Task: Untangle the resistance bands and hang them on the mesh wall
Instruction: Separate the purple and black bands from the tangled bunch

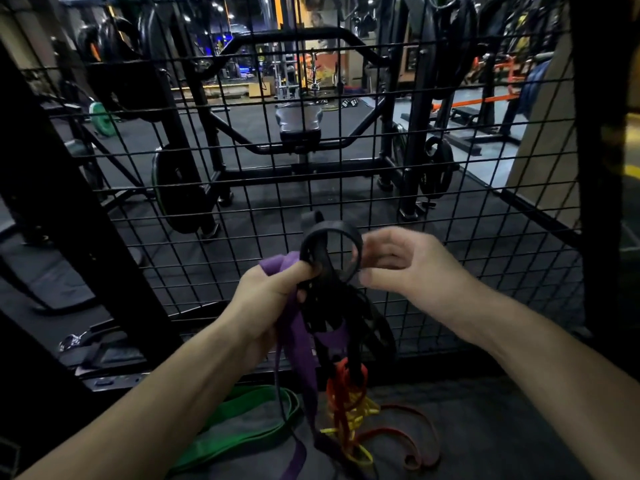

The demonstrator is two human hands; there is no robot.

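Now: left grip (273, 292) clenched on tangled bands (322, 317) | right grip (398, 261) pinching black loop (332, 244) above left | near mesh wall (485, 209)

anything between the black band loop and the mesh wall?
No solid object. The black band, pinched by the right hand, is right in front of the mesh wall. But it is tangled with the purple band in the left hand.

Dim fg, brighter bg w/ ceiling lights (221, 6); fisheye bend at edges; right hand (398, 263) slightly motion-blurred; corners dark.
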